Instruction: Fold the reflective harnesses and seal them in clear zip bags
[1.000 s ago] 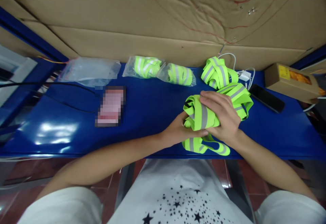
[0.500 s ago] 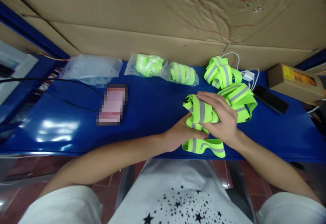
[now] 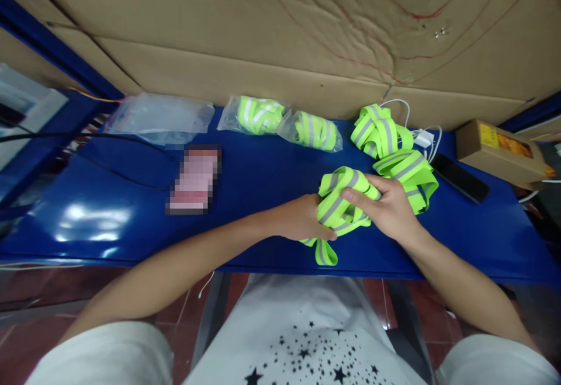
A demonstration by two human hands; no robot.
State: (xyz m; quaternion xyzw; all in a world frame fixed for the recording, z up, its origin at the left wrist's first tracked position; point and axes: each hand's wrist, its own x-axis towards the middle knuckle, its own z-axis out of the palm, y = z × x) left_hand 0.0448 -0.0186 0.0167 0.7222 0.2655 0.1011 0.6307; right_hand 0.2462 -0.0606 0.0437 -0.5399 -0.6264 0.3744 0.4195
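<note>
Between my two hands is a loosely bundled reflective strap, neon yellow-green with a grey stripe. My left hand grips it from the left, its fingertips partly hidden behind the folds. From the right, my right hand holds the bundle, thumb laid across the front. A short loop of strap hangs under my left hand near the table's front edge. Just beyond my right hand lies a second loose strap bundle, touching or close to another strap bundle farther back.
Two clear bags with rolled straps lie at the back of the blue table. Flat plastic bags and a blurred-out phone are on the left. Right: a black phone, white charger and cardboard box.
My right hand has turned from lying over the top of the strap to holding its right side. The bundle looks rounder, and the hanging end is shorter and farther left.
</note>
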